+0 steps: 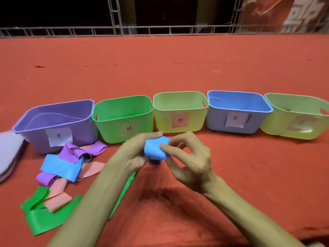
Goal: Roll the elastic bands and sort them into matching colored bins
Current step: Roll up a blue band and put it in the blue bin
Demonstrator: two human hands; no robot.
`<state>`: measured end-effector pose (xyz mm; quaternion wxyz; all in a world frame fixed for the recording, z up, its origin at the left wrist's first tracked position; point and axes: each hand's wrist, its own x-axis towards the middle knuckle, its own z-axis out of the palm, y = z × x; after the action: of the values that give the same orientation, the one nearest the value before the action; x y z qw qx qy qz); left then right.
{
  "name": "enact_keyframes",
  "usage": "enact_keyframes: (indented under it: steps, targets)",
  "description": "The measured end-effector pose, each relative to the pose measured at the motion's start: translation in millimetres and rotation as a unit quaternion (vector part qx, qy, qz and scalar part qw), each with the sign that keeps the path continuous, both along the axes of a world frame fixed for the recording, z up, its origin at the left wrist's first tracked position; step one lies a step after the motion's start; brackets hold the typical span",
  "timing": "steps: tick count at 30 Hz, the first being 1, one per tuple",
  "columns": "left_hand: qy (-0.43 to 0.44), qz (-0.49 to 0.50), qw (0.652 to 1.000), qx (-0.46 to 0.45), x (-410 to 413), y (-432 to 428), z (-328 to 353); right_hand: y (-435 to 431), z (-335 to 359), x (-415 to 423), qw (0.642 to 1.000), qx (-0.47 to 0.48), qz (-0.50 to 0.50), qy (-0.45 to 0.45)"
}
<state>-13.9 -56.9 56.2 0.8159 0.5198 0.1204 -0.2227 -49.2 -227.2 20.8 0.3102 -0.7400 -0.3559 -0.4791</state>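
Both the left hand (132, 154) and the right hand (192, 161) pinch with curled fingers one rolled blue elastic band (155, 148) above the red counter (178, 68).

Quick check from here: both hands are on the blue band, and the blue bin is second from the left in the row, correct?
Not quite. The left hand and right hand do hold the blue band, but the blue bin is fourth from the left, not second. The green bin stands second. The head view shows the whole row.
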Motion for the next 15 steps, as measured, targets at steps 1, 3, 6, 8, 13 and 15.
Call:
enact_keyframes:
  steps: [1, 3, 6, 8, 13, 15]
  targets:
    - [-0.027, 0.011, 0.996, 0.088, 0.7, -3.6, -9.3, -3.2, 5.1, -3.8, 1.0, 0.018, 0.016, 0.016]
    - [-0.13, 0.074, 0.941, 0.304, 6.3, -7.2, -30.2, -8.0, 19.7, -13.1, 0.991, 0.086, 0.055, 0.09]
    - [-0.271, 0.102, 0.904, 0.314, 3.4, -16.8, -42.1, -14.3, 50.1, -19.1, 0.918, 0.239, 0.157, 0.275]
    - [-0.225, -0.001, 0.969, 0.099, -8.1, -23.5, -42.3, -19.6, 60.6, -5.2, 0.849, 0.337, 0.204, 0.351]
    - [-0.076, -0.303, 0.939, -0.144, -33.7, -14.8, -69.1, -30.6, 19.3, 59.6, 0.761, 0.41, 0.123, 0.488]
    - [-0.053, -0.273, 0.957, -0.084, -39.7, -19.1, -82.8, -34.5, -19.1, 76.3, 0.709, 0.413, 0.101, 0.563]
